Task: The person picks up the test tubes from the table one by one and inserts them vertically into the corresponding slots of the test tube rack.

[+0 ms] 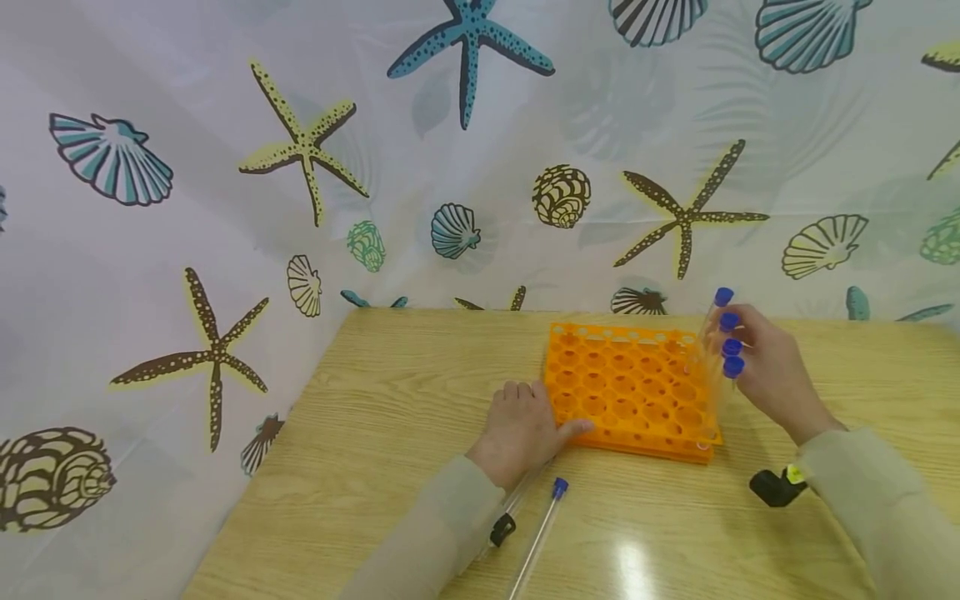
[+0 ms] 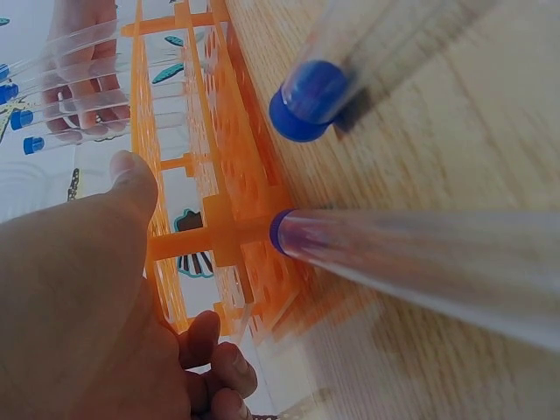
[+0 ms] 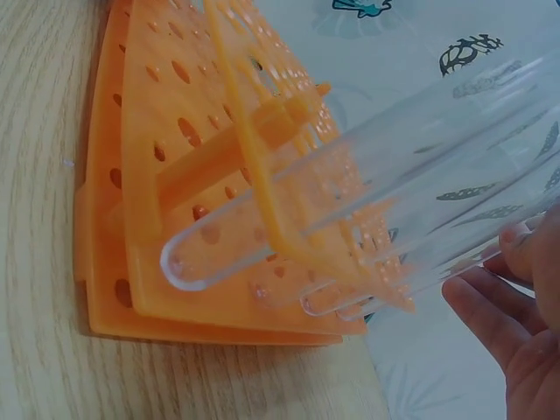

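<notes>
An orange test tube rack [image 1: 622,392] stands on the table, with several clear, blue-capped tubes in a row along its right end. My left hand [image 1: 521,425] grips the rack's left end, thumb over the front top edge and fingers along the side. At the far right corner my right hand [image 1: 768,358] pinches a test tube [image 1: 707,321] near its blue cap, the farthest in the row, which leans. In the right wrist view, the rounded bottom of the nearest tube [image 3: 188,267] shows at the rack's end, and the fingertips [image 3: 464,293] lie against the far tubes.
Two loose tubes lie in front of the rack: a blue-capped tube [image 1: 540,533] and another tube [image 1: 521,492] partly under my left forearm. A black wrist camera [image 1: 780,487] shows beside the right sleeve. A shell-and-starfish patterned cloth [image 1: 495,167] hangs behind the wooden table [image 1: 420,358].
</notes>
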Tool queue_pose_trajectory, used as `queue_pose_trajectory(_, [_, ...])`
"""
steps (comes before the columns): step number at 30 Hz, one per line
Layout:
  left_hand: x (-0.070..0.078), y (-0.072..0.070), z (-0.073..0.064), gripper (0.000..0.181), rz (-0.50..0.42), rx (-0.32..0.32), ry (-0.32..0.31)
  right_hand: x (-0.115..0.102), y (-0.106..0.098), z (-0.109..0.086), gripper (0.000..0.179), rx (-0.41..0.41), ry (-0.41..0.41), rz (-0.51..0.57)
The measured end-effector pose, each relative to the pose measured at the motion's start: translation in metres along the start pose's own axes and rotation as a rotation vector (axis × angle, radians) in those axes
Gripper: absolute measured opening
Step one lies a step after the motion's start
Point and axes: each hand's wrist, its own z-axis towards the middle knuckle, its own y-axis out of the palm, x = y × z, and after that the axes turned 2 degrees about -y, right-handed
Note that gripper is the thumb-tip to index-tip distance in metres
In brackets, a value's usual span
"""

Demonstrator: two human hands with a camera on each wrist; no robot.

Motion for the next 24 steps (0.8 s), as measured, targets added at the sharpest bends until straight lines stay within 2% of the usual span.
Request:
queue_pose_trajectory(8, [0.0009, 0.0012, 0.0, 0.08, 0.021, 0.019, 0.004, 0.0015, 0.002, 0.0013, 0.038, -0.042, 0.03, -0.01])
queue_pose_trajectory(16, [0.0008, 0.001, 0.0004, 0.08, 0.012, 0.008, -0.004, 0.0007, 0.0011, 0.0016, 0.034, -0.092, 0.077, 0.007])
queue_pose_trajectory(24, [0.0003, 0.0003, -0.0001, 0.081, -0.015, -0.008, -0.011, 0.0028, 0.0003, -0.0031, 0.032, -0.123, 0.172, -0.014])
